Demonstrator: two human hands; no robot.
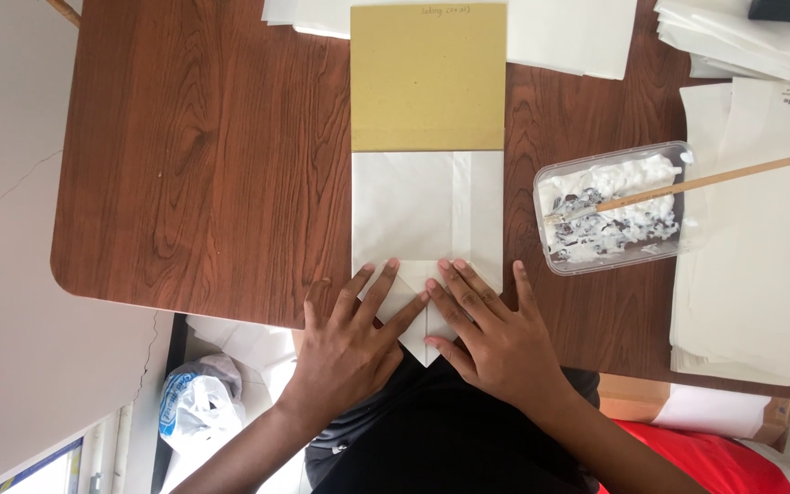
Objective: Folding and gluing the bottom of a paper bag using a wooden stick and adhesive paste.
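Both of your hands lie flat on the near end of a white folded paper (427, 215) that rests on the brown wooden table (203, 155). Your left hand (349, 343) is open, with the fingers spread and pointing away from you, and its fingertips press on the left side of the paper's pointed end. Your right hand (496, 338) is open in the same way, palm down, and its fingers press on the right side of that point. Neither hand grips anything; they only push down on the paper. The two hands nearly touch at the middle, where the paper folds into a triangle tip that hangs a little over the table edge, toward your body.

The far part of the paper is covered by a yellow-brown card (428, 78), which lies straight on top of it. To the right of the paper, near but apart from it, stands a clear plastic tray (688, 197) with white paste inside. A brush with a long wooden handle (715, 178) lies in the tray, and its handle points to the right. Stacks of white paper sheets (752, 293) lie at the right side of the table, and more white sheets (573, 37) lie at the far edge.
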